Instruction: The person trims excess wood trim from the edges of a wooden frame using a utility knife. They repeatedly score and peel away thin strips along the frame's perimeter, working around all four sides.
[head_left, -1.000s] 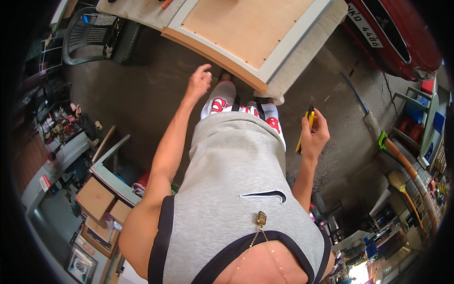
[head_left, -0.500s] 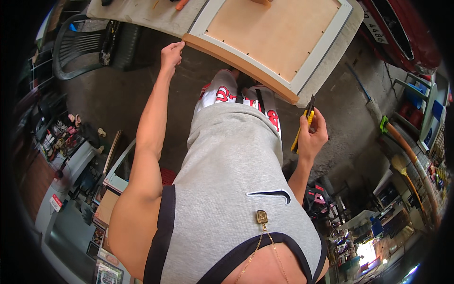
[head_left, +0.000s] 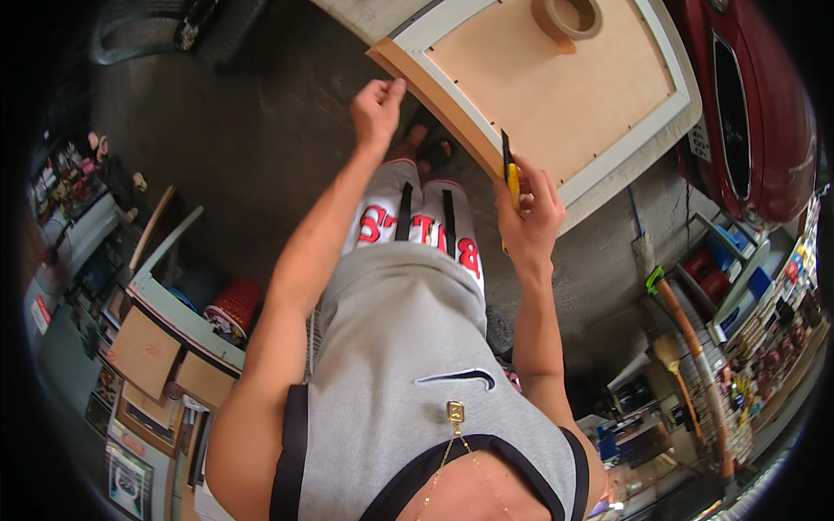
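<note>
A framed panel lies back up on the table, with a tan backing board [head_left: 556, 87], a white border [head_left: 469, 108] and small dark tabs. Along its near side runs a brown tape strip [head_left: 443, 113] that overhangs the edge. My left hand [head_left: 378, 113] is closed, its thumb and finger pinched at the strip's outer edge near the left end. In my right hand [head_left: 534, 208] is a yellow and black utility knife [head_left: 512, 178], its dark blade pointing up beside the strip's right part. A roll of brown tape [head_left: 595, 22] rests on the backing board.
The table's edge [head_left: 599, 200] shows beyond the panel, and a dark red car [head_left: 764, 130] stands close on the right. A broom [head_left: 673, 356] and a shelf rack are at lower right. Cardboard sheets [head_left: 143, 352] and a red bucket [head_left: 234, 304] sit at left.
My left hand has moved from the strip's left corner to the right along its edge. My right hand brought the knife up and left to the strip. The view has shifted, showing the tape roll.
</note>
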Available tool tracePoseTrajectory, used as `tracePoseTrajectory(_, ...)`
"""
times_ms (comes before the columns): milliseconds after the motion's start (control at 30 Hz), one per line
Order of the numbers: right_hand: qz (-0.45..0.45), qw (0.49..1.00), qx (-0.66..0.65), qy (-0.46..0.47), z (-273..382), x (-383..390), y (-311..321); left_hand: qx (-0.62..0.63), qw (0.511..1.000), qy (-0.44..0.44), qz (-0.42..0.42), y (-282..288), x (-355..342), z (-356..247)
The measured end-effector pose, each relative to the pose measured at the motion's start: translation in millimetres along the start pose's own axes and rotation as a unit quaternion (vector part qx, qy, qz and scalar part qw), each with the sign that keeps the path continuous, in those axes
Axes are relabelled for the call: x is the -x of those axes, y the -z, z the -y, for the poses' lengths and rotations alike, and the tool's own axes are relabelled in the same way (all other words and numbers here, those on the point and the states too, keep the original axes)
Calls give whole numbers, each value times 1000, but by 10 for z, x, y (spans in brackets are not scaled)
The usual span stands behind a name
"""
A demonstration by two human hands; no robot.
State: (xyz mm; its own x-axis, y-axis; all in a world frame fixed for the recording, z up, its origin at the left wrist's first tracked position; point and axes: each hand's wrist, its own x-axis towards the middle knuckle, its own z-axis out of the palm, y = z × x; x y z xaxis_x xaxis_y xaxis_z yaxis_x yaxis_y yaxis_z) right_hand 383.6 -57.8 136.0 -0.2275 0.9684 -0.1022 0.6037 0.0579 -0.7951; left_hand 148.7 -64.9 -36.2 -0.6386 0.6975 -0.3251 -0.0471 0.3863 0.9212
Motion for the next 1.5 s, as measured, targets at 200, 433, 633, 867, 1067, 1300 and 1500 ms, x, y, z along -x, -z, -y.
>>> tracePoseTrajectory(200, 100, 992, 25, 68, 91, -640, -610, 42, 989, 68, 125, 5, 448, 113)
tracePoseTrajectory(433, 180, 970, 81, 142, 182, -1147, -1288, 136, 981, 118, 71, 474, -172, -205)
tracePoseTrajectory(633, 214, 963, 100, 127, 260, -1259, -1420, 96, 991, 59, 76, 506, -531, -377)
tracePoseTrajectory(867, 214, 958, 128, 140, 300, -1292, -1422, 109, 987, 54, 103, 542, -597, -391)
tracePoseTrajectory(1067, 227, 954, 133, 142, 315, -1310, -1463, 91, 988, 19, 119, 603, -632, -336)
tracePoseTrajectory(1300, 262, 946, 130, 139, 357, -1320, -1476, 93, 990, -1, 105, 586, -629, -308)
tracePoseTrajectory(1500, 263, 940, 154, 156, 378, -1330, -1487, 97, 988, -17, 118, 577, -623, -281)
